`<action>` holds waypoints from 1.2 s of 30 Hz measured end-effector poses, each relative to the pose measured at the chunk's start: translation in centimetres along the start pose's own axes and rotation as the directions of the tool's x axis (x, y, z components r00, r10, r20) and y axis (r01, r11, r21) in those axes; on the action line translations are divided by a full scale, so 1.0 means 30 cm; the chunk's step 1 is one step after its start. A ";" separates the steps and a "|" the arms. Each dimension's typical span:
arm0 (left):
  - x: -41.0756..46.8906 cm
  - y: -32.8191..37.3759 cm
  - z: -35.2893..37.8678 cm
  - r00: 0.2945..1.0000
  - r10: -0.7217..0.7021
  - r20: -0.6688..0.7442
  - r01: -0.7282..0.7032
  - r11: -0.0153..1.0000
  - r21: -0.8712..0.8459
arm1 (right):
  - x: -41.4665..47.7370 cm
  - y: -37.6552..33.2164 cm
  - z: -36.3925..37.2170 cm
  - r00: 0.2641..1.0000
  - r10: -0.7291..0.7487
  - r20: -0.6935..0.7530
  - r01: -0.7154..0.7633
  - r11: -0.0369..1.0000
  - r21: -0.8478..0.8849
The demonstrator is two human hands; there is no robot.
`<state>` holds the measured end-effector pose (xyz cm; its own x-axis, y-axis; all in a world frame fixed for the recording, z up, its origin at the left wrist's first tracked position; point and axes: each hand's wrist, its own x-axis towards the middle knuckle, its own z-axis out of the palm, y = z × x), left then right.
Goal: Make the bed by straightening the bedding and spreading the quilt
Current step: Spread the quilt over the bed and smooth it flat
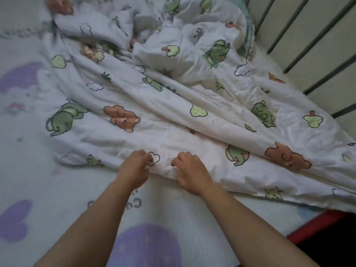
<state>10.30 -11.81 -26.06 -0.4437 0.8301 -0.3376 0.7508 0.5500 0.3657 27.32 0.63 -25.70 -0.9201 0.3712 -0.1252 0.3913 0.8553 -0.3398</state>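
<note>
From the head camera, the only view, the quilt point(173, 116) lies rumpled across the far and right part of the bed. It is white, printed with green elephants, brown bears, little trees and clouds. It is heaped in thick folds toward the top of the frame, and long creases run diagonally down to its near edge. That edge lies right under the person's 2 hands, which sit side by side near the middle of the frame, a short gap apart.

The left hand point(134, 168) has its fingers curled down into the fabric, pinching the hem just beside a cloud print. The right hand point(190, 174) is also bunched, knuckles up, with its fingers hooked over the same hem a little further right. From the hands, the quilt stretches away forward and out to the right, where it reaches the side of the mattress.

Both bare forearms reach in from the bottom of the frame, over a pale sheet point(57, 199) with purple hearts and faint cartoon figures. The sheet lies uncovered on the left and in front. A slatted rail point(308, 35) stands along the right side of the bed, and a strip of red frame point(317, 226) shows at the lower right. The top left corner is too blurred to read.
</note>
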 end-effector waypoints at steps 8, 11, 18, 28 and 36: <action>-0.046 -0.217 0.026 0.991 0.131 0.027 -0.133 0.959 0.250 | 0.066 -0.203 0.178 0.990 0.138 -0.030 -0.140 0.931 -0.339; -0.004 -0.238 0.056 0.977 0.191 -0.096 -0.156 0.945 0.288 | 0.090 -0.210 0.185 0.978 0.083 -0.192 -0.153 0.908 -0.391; -0.010 -0.240 0.018 0.978 0.149 -0.146 -0.114 0.968 0.224 | 0.062 -0.198 0.149 0.961 0.091 -0.262 -0.162 0.951 -0.263; -0.196 -0.245 -0.113 0.955 0.257 -0.152 -0.222 0.951 0.214 | 0.021 -0.349 0.103 0.955 0.014 -0.295 -0.129 0.919 -0.372; -0.525 -0.246 -0.049 0.972 0.223 0.067 -0.232 0.902 0.364 | -0.257 -0.488 0.104 0.981 -0.041 0.187 0.050 0.998 -0.045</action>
<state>11.01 -28.80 -22.15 -0.2308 0.9240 -0.3049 0.9583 0.2701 0.0931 28.63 -15.88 -22.68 -0.9227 0.2614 -0.2834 0.3448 0.8883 -0.3032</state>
